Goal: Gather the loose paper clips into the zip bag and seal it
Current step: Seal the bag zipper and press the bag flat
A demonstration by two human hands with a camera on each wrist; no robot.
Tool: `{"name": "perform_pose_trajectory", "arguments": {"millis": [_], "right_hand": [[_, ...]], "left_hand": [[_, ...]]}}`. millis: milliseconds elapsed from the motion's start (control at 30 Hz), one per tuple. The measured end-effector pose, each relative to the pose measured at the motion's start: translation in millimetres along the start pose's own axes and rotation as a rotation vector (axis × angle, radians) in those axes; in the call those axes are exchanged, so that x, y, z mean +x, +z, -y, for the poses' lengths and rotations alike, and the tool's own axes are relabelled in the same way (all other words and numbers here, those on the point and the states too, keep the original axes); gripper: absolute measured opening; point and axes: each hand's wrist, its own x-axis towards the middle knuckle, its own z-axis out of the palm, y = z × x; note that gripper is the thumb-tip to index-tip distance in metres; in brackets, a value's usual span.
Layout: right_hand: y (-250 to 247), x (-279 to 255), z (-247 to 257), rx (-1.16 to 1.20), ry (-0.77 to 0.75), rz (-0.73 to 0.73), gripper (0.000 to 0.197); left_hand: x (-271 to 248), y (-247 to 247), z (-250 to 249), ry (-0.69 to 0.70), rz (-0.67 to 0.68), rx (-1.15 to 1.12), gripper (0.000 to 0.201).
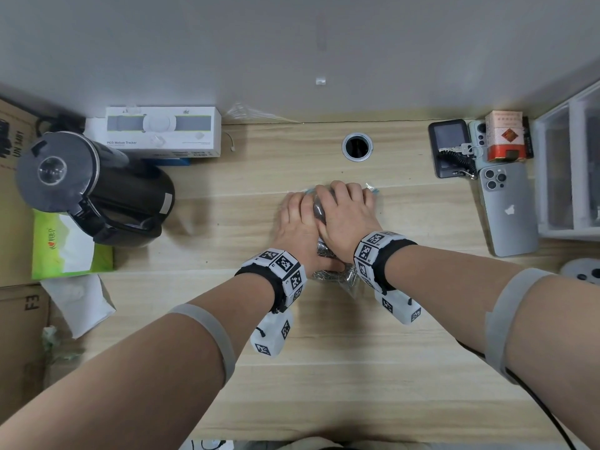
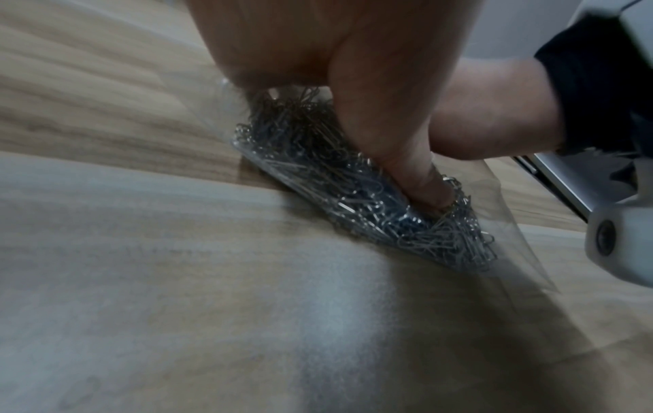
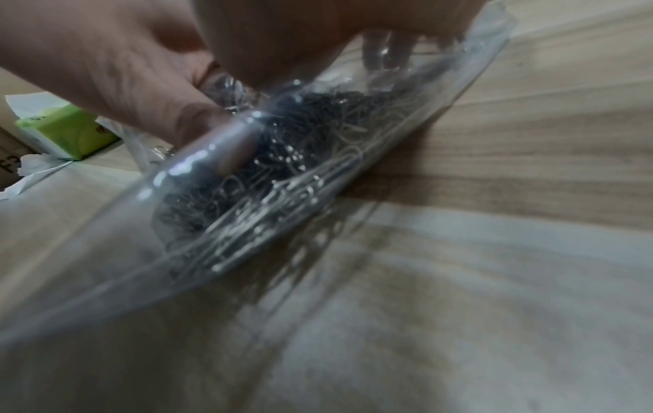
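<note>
A clear zip bag (image 1: 373, 190) lies on the wooden desk (image 1: 324, 352), stuffed with silver paper clips (image 1: 326, 250). Both hands sit on top of it, side by side. My left hand (image 1: 297, 219) holds the bag's left part, and its thumb (image 2: 410, 170) presses into the clips (image 2: 318, 167) through the plastic. My right hand (image 1: 344, 209) overlaps the left one, its fingers curled over the far end of the bag. In the right wrist view the thumb (image 3: 226, 145) lies against the plastic (image 3: 106, 265) over the clips (image 3: 282, 173). The zip edge is mostly hidden under the fingers.
A black kettle (image 1: 94, 190) and a green tissue pack (image 1: 68, 251) stand at the left, with a white box (image 1: 162, 131) behind them. A cable hole (image 1: 357, 146) lies beyond the hands. Phones (image 1: 506, 209), a red box (image 1: 505, 136) and plastic drawers (image 1: 571, 170) fill the right.
</note>
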Motion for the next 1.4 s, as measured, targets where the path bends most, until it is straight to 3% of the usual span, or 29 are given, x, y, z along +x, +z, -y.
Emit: {"name": "perform_pose_trajectory", "arguments": {"millis": [1100,1300,1400], "right_hand": [[0.2,-2.2,1.7,-0.007,0.014,-0.024,0.052],[-8.0,-8.6,-1.9,0.144,-0.003,-0.033,0.065],[-19.8,-19.8,-7.7,0.319,0.097,-0.148,0.072]], "left_hand": [[0.0,0.6,2.1,-0.003,-0.012,0.027,0.156],[-8.4,-5.3,7.3,0.036,0.0,0.014,0.155],[-13.6,-19.7,10.9,0.036,0.019,-0.111,0.153]]}}
